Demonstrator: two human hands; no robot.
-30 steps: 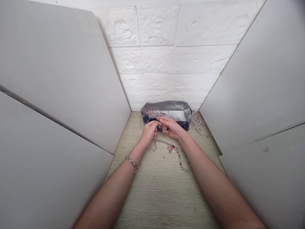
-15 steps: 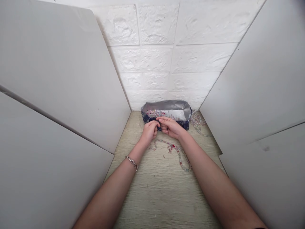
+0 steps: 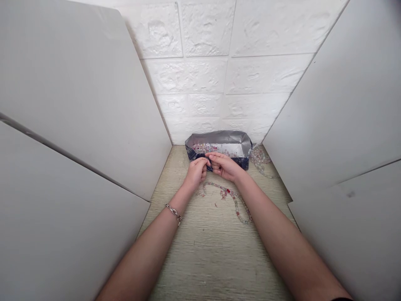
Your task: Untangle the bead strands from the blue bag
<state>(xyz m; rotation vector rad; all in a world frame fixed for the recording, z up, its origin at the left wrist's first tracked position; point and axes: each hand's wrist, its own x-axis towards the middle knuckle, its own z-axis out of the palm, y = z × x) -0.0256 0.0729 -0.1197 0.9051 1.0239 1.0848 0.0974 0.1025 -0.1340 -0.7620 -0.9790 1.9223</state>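
At the near side of the box (image 3: 242, 162), the left hand (image 3: 197, 171) and the right hand (image 3: 224, 166) meet, fingertips to fingertips, in front of its dark blue wall. On the left, the fingers are curled in, with the thumb laid along the index finger; on the right, they are bent more loosely, the thumb and index finger reaching toward the other hand's tips. Between those tips any bead or thread is too small to make out, so I cannot tell how tightly either pair closes or what it has hold of. Loose beads (image 3: 203, 148), mostly pale and pink, lie just beyond the fingers, heaped toward the left of the box's silvery inside. Below the hands, on the wearer's side, a strand (image 3: 237, 211) rests on the table (image 3: 203, 259): it starts close under the left hand, runs rightward past a few red beads (image 3: 228, 191), then loops down beside the right forearm. Whether it joins the fingers by a thread cannot be seen. Another bunch of strung beads (image 3: 260, 157) lies at the box's right end, well apart from the fingertips. A chain bracelet (image 3: 173, 212) circles the left wrist.
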